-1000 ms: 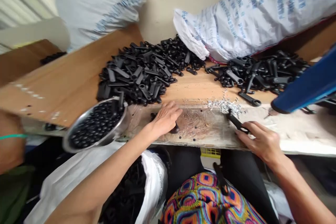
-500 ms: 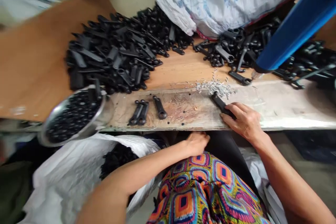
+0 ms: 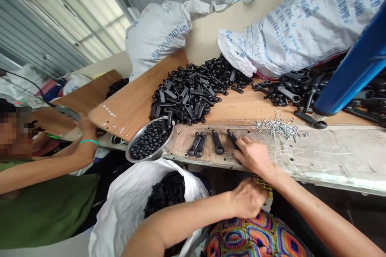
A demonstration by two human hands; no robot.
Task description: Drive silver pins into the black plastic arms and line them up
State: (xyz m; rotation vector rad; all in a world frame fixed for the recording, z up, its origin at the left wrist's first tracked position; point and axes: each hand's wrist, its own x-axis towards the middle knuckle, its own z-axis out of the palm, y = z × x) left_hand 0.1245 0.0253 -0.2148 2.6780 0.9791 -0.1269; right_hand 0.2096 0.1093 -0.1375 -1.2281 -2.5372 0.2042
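Black plastic link pieces lie side by side in a row at the centre of the frame, on the plastic-covered front edge of the worktop (image 3: 316, 156), so each is easy to reach. My right hand (image 3: 255, 156) rests fingers-down on the rightmost link piece (image 3: 233, 138), pressing more than gripping. My left hand (image 3: 249, 197) sits lower centre, below the worktop edge, fingers curled; I cannot tell if it holds anything. A steel bowl of black beads (image 3: 150, 141) stands just left of the row, small metal pins (image 3: 279, 127) just right. Sacks (image 3: 301, 20) in the upper right carry blue print, too blurred to read.
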